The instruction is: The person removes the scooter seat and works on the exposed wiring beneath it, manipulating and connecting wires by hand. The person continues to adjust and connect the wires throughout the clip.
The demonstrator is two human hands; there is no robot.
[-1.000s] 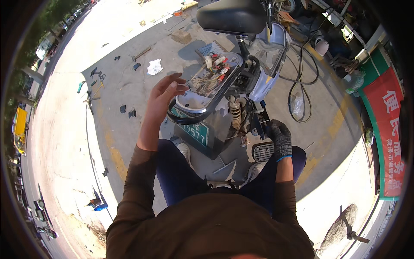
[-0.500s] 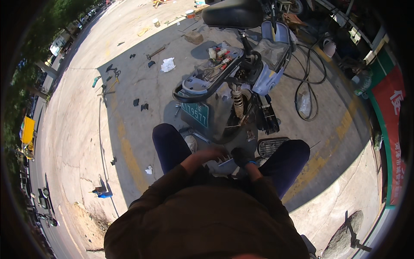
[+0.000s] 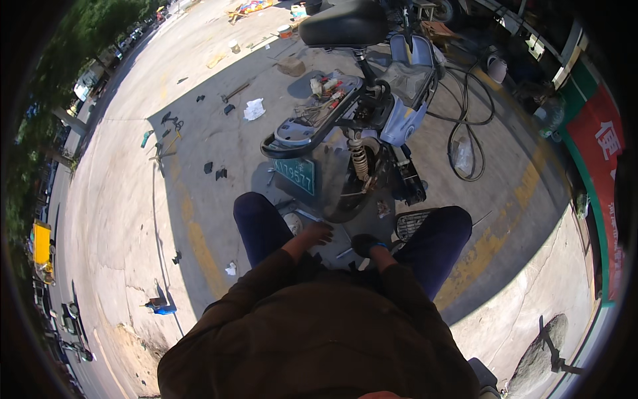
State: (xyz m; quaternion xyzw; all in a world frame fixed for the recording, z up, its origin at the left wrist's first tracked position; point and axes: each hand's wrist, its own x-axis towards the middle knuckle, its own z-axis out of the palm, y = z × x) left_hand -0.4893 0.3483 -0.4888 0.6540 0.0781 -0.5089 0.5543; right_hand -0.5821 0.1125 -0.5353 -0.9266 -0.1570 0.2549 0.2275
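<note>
In front of me stands a partly stripped electric scooter [image 3: 359, 159], its rear wheel and green plate [image 3: 295, 175] facing me. Between my knees, my bare left hand [image 3: 316, 235] hovers low behind the rear fender, fingers loosely apart, holding nothing I can see. To its right, my right hand [image 3: 365, 245] wears a dark glove and is closed. A slim, shiny metal rod [image 3: 343, 253] sticks out from it toward the left; its other end is hidden in the glove, so its exact kind cannot be made out.
A black ribbed footrest-like part [image 3: 412, 225] lies by my right knee. Scattered left are dark plastic pieces [image 3: 220, 174], white paper [image 3: 254, 109] and a hammer [image 3: 235, 92]. A looped black hose [image 3: 458, 122] lies right, near a red banner [image 3: 601, 166].
My left hand has drawn away to the left from my right hand. The gloved right hand stays almost in place with the rod. The whole view has shifted slightly.
</note>
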